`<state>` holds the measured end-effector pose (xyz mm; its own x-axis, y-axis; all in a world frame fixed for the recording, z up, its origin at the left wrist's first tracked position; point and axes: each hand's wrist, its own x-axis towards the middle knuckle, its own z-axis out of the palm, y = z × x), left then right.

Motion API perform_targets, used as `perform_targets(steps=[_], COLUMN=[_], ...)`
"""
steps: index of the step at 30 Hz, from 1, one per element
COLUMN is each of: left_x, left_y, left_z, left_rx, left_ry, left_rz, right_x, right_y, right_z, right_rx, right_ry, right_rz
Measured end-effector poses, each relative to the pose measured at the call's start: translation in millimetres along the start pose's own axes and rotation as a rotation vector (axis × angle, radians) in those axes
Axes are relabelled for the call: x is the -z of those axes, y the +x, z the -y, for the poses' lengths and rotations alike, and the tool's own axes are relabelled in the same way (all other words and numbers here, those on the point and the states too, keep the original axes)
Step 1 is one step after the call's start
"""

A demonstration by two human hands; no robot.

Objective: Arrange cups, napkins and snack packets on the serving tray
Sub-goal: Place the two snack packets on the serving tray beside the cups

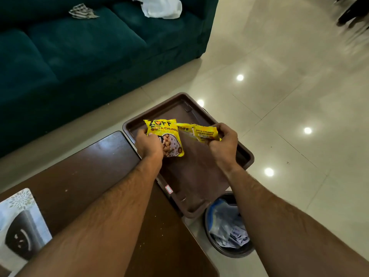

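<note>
A brown serving tray [201, 176] lies at the right end of a dark wooden table, overhanging its edge. My left hand [148, 145] grips a yellow soya chunks packet [166, 136] by its left side, just above the tray's far half. My right hand [223, 144] holds two more yellow packets [199, 131], fanned out to the left over the tray. I cannot tell whether any packet touches the tray floor. No cups or napkins are in sight.
The wooden table [83, 176] runs to the lower left and carries a printed box [20, 222]. A waste bin [227, 226] with a plastic liner stands on the tiled floor beside the tray. A teal sofa [79, 47] with cloths on it fills the upper left.
</note>
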<state>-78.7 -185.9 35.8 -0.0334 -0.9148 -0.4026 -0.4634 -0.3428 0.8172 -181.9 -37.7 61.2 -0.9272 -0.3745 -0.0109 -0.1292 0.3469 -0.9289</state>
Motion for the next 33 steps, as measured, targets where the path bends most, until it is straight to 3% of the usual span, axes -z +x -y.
perform_targets(steps=[4,8,15,19,23,29,33], left_x=[0,-4,-8,-10,-12,-12,-10], left_y=[0,-4,-9,-10,-10,-8,-1], left_z=[13,15,16,18,22,27,24], left_rx=[-0.042,-0.086,-0.092,-0.106,-0.102,-0.124,-0.178], left_ry=[0.141,0.245,0.406,0.393,0.359,0.351,0.419], left_rz=[0.074,0.126,0.234,0.23,0.223,0.247,0.254], right_x=[3,10,21,21,21,19,28], right_y=[-2,-5,8,11,5,8,28], right_z=[-11,-34,-58,-65,-63,-56,-38], right_rx=[0.069,0.018,-0.52,-0.603,-0.553,-0.526,-0.231], right_ry=[-0.146,-0.023,0.597,0.311,0.002,-0.189,-0.535], right_rz=[0.003,0.018,-0.193,-0.11,-0.002,0.245,0.355])
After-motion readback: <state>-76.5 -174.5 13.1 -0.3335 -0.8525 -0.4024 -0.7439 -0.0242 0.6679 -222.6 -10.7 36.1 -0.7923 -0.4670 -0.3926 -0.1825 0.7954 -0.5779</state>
